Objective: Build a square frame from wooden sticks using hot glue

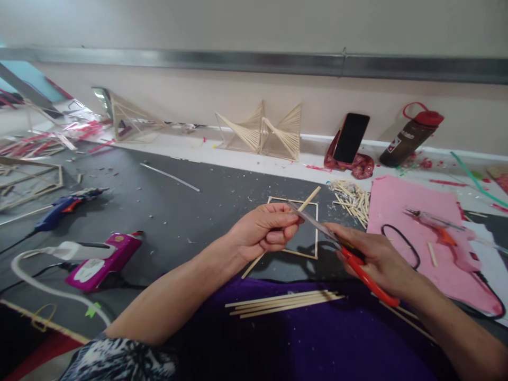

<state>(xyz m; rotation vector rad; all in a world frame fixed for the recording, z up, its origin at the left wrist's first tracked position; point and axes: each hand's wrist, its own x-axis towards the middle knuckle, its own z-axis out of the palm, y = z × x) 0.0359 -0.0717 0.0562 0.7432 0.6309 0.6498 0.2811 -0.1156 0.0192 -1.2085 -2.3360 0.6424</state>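
My left hand (273, 228) is closed around a thin wooden stick (310, 198), whose upper end sticks out past my fingertips and whose lower end shows below my palm. In my right hand (367, 254) are scissors (363, 278) with orange-red handles. Their blades reach left to the stick, right beside my left fingertips; whether they press on it I cannot tell. Under my hands lies a square frame of sticks (317, 233) on the grey table. Several loose sticks (286, 303) rest on purple cloth close to me.
A pink glue gun (452, 238) lies on pink sheets (397, 203) at right, near a pile of cut sticks (351, 201). A phone (352, 137), a bottle (413, 136) and stick models (257, 132) stand along the wall. At left are a blue glue gun (59, 209) and a power strip (105, 262).
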